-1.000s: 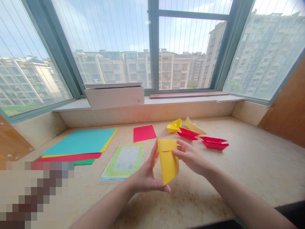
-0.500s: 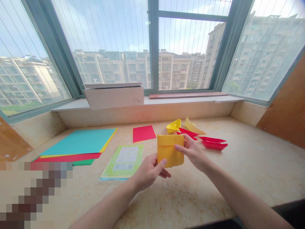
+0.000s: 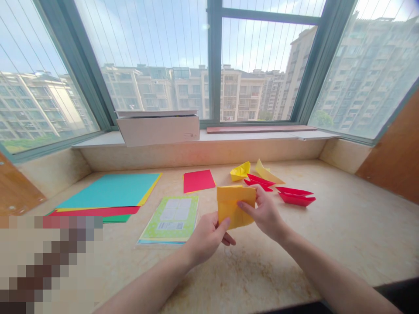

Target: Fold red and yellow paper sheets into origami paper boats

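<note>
A square of folded yellow paper [image 3: 231,209] is held up above the counter between both hands. My left hand [image 3: 209,235] pinches its lower left corner, thumb in front and fingers behind. On the right edge, my right hand [image 3: 263,211] grips it with the thumb lying across the front face; the fingers behind are partly hidden. A folded band runs along the paper's top. Just beyond the right hand lie red paper boats [image 3: 296,197], a yellow paper boat [image 3: 240,171] and a pale yellow folded paper [image 3: 266,172].
Coloured paper sheets [image 3: 111,190] are stacked at the left, and smaller red squares [image 3: 199,181] lie at the back. A green-fronted paper pack [image 3: 170,218] lies left of my hands. A white box [image 3: 159,130] stands on the window ledge [image 3: 229,136].
The folded yellow paper has tilted and bent slightly, its right side turning, as my right thumb slides a little left across it. Both hands keep their hold.
</note>
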A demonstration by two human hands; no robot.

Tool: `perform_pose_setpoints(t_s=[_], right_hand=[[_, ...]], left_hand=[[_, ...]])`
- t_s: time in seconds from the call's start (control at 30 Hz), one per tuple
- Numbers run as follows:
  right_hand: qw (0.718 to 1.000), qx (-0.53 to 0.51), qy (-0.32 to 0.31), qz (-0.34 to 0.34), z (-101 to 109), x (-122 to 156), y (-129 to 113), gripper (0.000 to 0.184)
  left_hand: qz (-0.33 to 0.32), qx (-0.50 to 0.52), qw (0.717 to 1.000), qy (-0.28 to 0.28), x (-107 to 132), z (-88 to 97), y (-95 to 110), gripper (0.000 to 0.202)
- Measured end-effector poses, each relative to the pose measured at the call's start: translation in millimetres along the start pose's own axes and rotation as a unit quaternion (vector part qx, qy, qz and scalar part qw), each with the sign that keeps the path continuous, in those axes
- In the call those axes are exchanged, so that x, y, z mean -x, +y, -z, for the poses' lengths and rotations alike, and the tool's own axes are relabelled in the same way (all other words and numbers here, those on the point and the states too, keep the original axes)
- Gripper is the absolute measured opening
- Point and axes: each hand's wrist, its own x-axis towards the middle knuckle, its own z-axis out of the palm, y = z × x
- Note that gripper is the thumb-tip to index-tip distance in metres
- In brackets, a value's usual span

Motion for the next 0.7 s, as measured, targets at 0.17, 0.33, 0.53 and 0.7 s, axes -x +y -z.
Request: perform_pose_setpoints(t_s=[0.17,0.33,0.53,0.7], right_hand=[[0.987,0.119,0.040,0.105,-2,7,1,0.020],[0.948,0.193,0.041,0.250,-1,10,-1,0.015],[0.916,0.235,0.027,0.324,3,12,-8,0.020],[0.929,0.221,0.043,0.294,-2,13,-5,0.017]], left_hand=[[-0.004,0.015,1.000,0.002,-1,0.2,3,0.051],[-0.003,0.023,1.000,0.002,0,-0.7,2,0.057],[-0.013,0.043,0.999,-0.009,0,-1.0,4,0.062],[-0.014,0.048,0.999,-0.012,2,-1.5,7,0.059]])
